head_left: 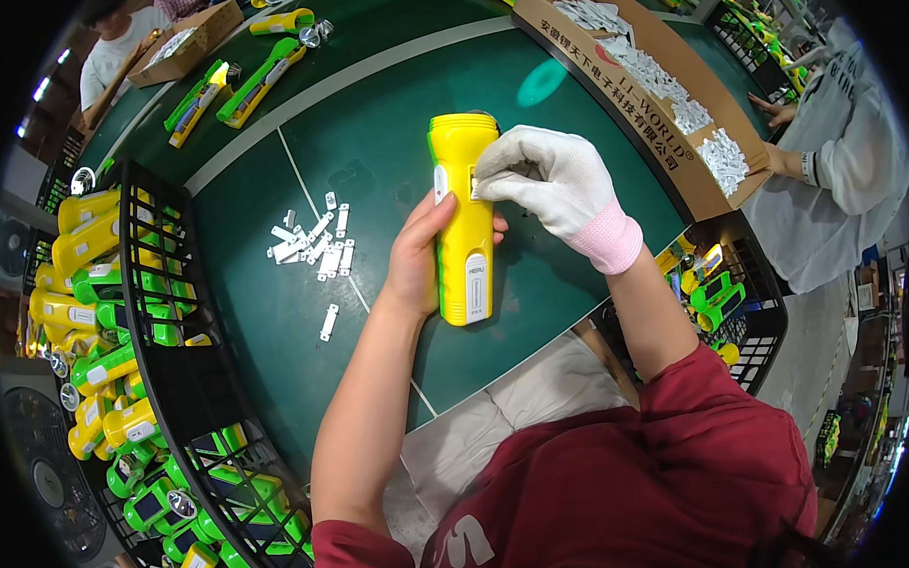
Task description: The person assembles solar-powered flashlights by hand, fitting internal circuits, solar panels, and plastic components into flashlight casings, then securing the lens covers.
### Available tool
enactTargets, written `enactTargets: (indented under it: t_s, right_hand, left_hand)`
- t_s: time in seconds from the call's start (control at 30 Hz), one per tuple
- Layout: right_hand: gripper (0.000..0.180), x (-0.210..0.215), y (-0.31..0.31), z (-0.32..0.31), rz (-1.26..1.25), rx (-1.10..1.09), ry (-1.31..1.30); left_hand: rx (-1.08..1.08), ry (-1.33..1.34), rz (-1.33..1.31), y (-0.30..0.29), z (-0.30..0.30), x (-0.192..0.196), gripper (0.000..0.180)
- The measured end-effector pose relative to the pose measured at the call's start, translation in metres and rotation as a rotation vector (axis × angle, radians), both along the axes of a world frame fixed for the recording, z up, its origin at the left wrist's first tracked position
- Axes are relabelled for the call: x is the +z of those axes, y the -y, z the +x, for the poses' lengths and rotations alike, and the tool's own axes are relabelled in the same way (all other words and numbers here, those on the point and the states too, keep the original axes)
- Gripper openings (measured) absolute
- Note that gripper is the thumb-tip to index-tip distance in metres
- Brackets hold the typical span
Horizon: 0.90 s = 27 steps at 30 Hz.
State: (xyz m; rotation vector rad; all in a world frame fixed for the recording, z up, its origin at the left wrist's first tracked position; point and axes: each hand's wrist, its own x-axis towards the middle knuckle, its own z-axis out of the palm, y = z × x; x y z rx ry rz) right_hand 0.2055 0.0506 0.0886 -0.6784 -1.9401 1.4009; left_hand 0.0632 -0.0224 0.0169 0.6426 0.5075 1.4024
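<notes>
My bare left hand is wrapped round a yellow and green flashlight body, its thumb lying along the near face. The flashlight points away from me, wide head at the far end and a grey label plate toward its tail. My right hand, in a white glove with a pink cuff, pinches thumb and fingers together at a small opening on the flashlight's right side. A tiny pale piece shows at those fingertips, mostly hidden by them. Left of my hands, several small white strip-like parts lie in a loose pile, with one apart.
A black crate full of yellow and green flashlights stands at the left. At the far right is a cardboard box of small white parts, beside a person. More flashlights lie beyond the green table. Another crate stands at right.
</notes>
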Motion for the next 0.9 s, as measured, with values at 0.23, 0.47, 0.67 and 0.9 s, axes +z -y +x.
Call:
enactTargets:
  t_s: [0.23, 0.47, 0.67, 0.9]
  right_hand:
    - [0.010, -0.005, 0.005, -0.006, 0.155, -0.142, 0.035]
    - [0.011, -0.011, 0.010, -0.010, 0.194, -0.217, -0.009]
    - [0.016, -0.015, 0.012, -0.011, 0.148, -0.238, -0.032]
    - [0.019, -0.016, 0.013, -0.008, 0.405, -0.238, 0.059]
  left_hand:
    - [0.028, -0.032, -0.014, -0.001, 0.000, 0.000, 0.038]
    - [0.001, 0.018, 0.000, 0.000, 0.000, 0.000, 0.039]
    - [0.051, 0.032, -0.031, -0.001, 0.001, -0.001, 0.039]
    - [0.066, 0.052, -0.019, 0.000, 0.002, 0.002, 0.037]
